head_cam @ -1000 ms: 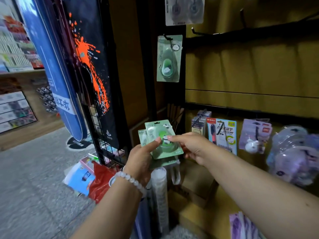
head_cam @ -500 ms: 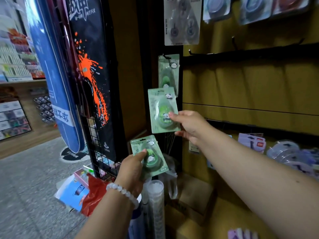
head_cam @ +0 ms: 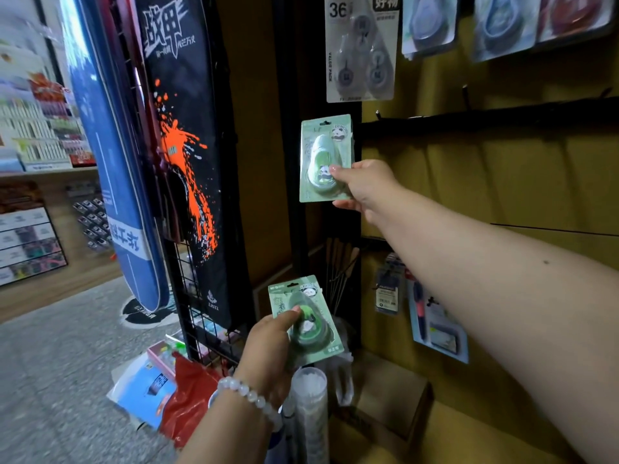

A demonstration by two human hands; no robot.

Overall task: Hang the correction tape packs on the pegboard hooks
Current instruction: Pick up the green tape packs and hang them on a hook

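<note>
Since the earlier frame the green pack (head_cam: 325,159) pinched in the right hand (head_cam: 363,187) has been raised to the hook, while the left hand (head_cam: 271,349) grips a second pack (head_cam: 306,321) low down. If the hanging hole is missed, the raised pack could be dropped once released. Hook and hole are covered by the card, so seating cannot be judged
</note>
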